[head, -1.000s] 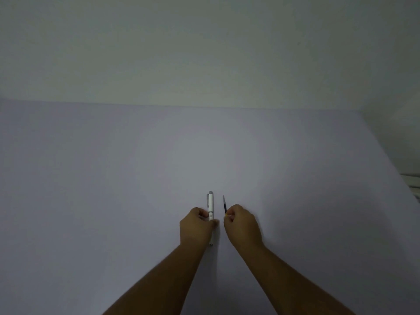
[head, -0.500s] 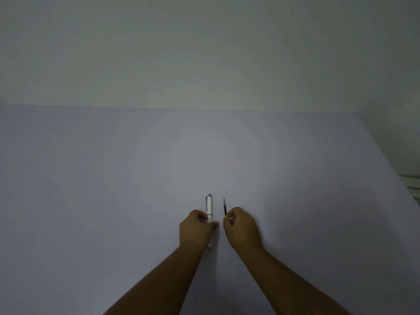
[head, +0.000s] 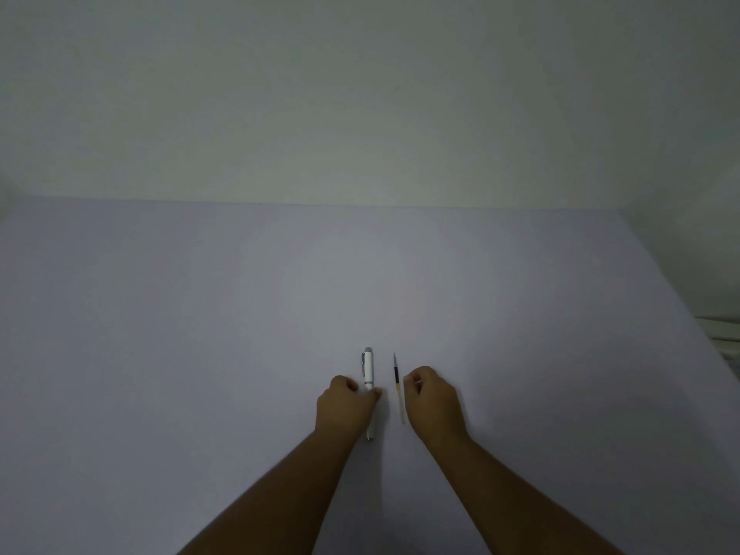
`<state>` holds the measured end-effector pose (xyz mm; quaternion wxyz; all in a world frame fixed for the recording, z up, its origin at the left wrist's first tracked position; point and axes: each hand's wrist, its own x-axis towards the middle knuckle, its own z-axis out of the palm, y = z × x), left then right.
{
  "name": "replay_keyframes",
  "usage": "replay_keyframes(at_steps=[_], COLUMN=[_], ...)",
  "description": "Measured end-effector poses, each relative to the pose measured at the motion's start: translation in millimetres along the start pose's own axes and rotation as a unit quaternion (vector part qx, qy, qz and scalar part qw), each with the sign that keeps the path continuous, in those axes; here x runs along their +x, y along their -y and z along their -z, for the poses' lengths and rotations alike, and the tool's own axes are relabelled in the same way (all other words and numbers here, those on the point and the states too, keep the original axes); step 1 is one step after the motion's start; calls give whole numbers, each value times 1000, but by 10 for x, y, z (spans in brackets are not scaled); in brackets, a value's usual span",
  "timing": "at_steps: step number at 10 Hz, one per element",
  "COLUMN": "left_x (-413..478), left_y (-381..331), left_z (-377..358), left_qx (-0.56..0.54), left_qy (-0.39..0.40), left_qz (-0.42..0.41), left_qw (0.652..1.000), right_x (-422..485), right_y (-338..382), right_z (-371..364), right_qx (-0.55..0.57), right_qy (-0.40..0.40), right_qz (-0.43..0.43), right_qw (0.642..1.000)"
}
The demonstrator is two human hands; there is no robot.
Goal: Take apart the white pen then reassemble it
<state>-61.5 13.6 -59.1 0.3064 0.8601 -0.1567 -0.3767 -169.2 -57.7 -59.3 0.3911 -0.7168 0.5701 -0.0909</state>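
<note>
Left hand: the left hand is curled over the slim white pen body with the silver clip and silver cap end, thumb and fingertips pinched on it around mid-length.
Pen body: it lies lengthwise, pointing away from the person, clip end far, its near silver end poking out below the left hand at the wrist side. Whether it rests flat on the surface or is lifted a touch, I cannot tell.
Right hand: the right hand is loosely fisted, fingers tucked in, just beside the thin ink refill with its dark far section, yellow band and pale clear tube.
Refill: out of the pen and lying alongside it, parallel, with a narrow gap between the two. The hand's fingertips sit right at its edge; whether they actually have hold of it is too fine to make out.
Bench: the pale lilac bench carries both pieces, near the person's edge.
Backdrop: a plain off-white wall rises behind the bench.
</note>
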Motion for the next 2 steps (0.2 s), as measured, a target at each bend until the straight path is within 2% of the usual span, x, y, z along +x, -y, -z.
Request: replay_keyframes(at_steps=[1, 2], left_x=[-26, -43], left_y=[-40, -129], left_z=[112, 201], left_qx=[35, 83], left_qy=[3, -46], left_qz=[9, -13], left_qw=[999, 995], right_x=[3, 35], right_y=[76, 202], right_z=[105, 216], right_qx=[-5, -15], right_qy=[-3, -26], right_qz=[3, 37], right_qw=[1000, 999])
